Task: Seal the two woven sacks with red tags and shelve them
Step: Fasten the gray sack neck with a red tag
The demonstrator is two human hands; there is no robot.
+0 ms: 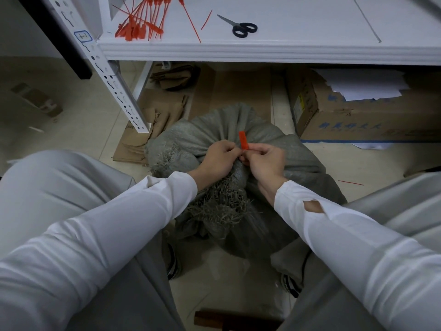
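While the grey woven sack (214,130) sits on the floor (78,125) between the person's knees, just in front of the white shelf (262,52), both hands meet at its gathered neck. The left hand (218,156) has its fingers curled tight, pinching the bunched cloth right beside the seal. The right hand (265,161) pinches the base of the red tag (243,139), whose flat end stands up above the knuckles. Whether the strap is already drawn snug round the neck is hidden by the fingers. The sack looks soft and slumped, with loose frayed threads at its mouth, so it will likely sag and shift when lifted. Its rough weave should give a sure hold, and the cinched neck plus a hand under the bulging body seems the best place to take it. The tag looks like thin, stiff plastic, light and easy to bend. Spare tags (140,22) and scissors (241,26) lie on the shelf above, well apart from the hands. Only one sack can be made out for certain.
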